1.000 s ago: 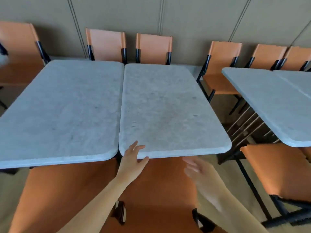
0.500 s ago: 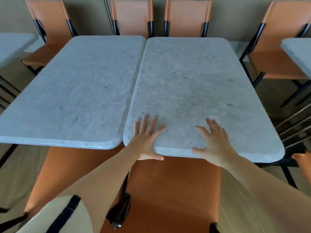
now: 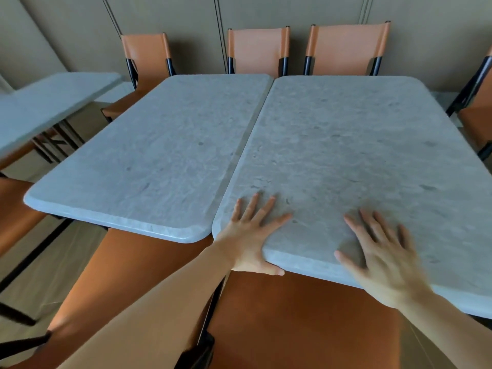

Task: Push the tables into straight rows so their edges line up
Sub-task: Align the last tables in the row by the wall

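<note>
here both hands lay flat, fingers spread, gripping nothing: left hand [image 3: 250,235] and right hand [image 3: 383,259] on the right counter [image 3: 359,155], which overhung the left counter [image 3: 159,161]; an even, square push would have suited.

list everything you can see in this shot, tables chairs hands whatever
right table: 1, pale grey stone-look top, centre right, both hands on its near edge
left table: 1, same grey, butted against the right one; its near edge sits further back
third table: 1, grey, far left, standing apart
far chairs: 3 with orange backs and black frames along the wall behind the tables
side chairs: orange, partly seen at the right and left edges
near chairs: orange, below the near table edges; count unclear
wall: beige panels
left hand: flat on the right table's near left corner, thumb under the edge
right hand: flat on the top, blurred
</note>
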A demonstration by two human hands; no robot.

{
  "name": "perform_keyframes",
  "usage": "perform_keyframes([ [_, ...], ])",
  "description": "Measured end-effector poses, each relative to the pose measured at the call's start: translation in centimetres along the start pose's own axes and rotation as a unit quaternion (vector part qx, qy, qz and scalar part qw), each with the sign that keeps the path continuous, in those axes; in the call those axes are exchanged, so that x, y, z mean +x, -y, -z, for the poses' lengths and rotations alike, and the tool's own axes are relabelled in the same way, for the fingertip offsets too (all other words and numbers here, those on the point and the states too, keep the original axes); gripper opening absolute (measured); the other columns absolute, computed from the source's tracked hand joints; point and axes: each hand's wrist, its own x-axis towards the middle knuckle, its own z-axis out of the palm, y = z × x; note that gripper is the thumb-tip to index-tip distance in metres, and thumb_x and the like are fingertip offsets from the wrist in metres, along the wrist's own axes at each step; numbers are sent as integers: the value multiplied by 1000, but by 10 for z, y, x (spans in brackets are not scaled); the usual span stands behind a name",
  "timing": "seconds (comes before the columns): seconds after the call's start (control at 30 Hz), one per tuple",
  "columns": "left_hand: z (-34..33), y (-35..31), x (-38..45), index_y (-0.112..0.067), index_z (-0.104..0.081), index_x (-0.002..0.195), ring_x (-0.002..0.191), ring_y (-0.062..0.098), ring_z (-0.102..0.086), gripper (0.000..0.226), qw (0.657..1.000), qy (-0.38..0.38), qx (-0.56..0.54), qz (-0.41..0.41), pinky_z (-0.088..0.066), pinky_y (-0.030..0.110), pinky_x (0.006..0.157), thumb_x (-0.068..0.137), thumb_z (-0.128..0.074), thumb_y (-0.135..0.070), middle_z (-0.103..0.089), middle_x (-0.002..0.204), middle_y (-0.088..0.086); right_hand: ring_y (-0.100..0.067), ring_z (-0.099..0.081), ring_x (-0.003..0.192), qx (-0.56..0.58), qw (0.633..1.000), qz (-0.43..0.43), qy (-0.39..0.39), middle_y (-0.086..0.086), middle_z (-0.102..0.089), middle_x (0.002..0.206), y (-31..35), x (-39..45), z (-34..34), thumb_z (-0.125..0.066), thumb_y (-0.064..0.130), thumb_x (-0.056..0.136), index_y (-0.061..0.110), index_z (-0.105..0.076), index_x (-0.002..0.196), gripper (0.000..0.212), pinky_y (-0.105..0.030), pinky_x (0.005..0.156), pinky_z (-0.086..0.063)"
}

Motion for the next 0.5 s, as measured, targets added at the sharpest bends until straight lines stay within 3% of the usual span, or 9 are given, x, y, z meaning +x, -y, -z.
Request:
perform_keyframes([
  [0.17, -1, 5, 3, -51, 26, 150, 140, 26, 47, 121, 1000, 8, 7, -13, 18, 60, 119, 68, -56, -88, 42, 158, -4, -32, -42, 143, -8, 1000, 18, -21, -9, -43, 155, -3, 5, -6, -23, 76, 88, 25, -41, 151, 83, -62, 113, -31],
  [0.3, 0, 5, 4, -51, 25, 150, 140, 26, 48, 121, 1000, 5, 10, -14, 16, 62, 119, 69, -55, -88, 43, 158, -4, -34, -46, 139, 0, 999, 14, -35, -11, -48, 151, -1, 4, -3, -12, 77, 90, 20, -49, 147, 89, -62, 109, -33],
  [0.5, -2, 4, 4, -54, 25, 149, 140, 23, 48, 119, 1000, 5, 3, -5, 14, 60, 120, 68, -55, -89, 42, 158, -6, -32, -44, 142, 0, 999, 14, -35, -9, -46, 154, -2, 3, -3, -34, 72, 85, 22, -47, 148, 81, -62, 110, -35],
])
